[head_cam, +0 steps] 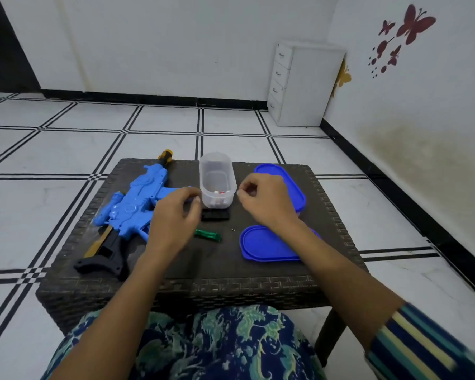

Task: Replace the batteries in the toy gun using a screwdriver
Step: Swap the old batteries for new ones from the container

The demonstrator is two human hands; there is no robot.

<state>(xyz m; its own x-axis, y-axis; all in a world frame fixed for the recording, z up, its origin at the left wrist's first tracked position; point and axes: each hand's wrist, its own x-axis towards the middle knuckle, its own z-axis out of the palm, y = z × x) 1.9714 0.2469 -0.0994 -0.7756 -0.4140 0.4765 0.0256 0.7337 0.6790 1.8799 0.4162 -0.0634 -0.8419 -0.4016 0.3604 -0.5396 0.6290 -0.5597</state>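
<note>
The blue toy gun (137, 204) lies on the left half of the dark wicker table (203, 283), black stock toward me, orange muzzle at the far edge. A green screwdriver (207, 235) rests in the middle, with a tiny screw (233, 229) to its right. A black cover piece (215, 215) lies in front of a clear plastic tub (217, 180) holding small red and white items. My left hand (176, 215) hovers with fingers pinched between the gun and the tub; whether it holds anything is hidden. My right hand (261, 201) is curled shut just right of the tub, nothing visible in it.
Two blue oval lids lie on the table's right side, one at the back (288, 182) and one at the front (261, 244), under my right forearm. A white drawer unit (302, 83) stands in the far corner of the tiled floor. My lap is at the table's near edge.
</note>
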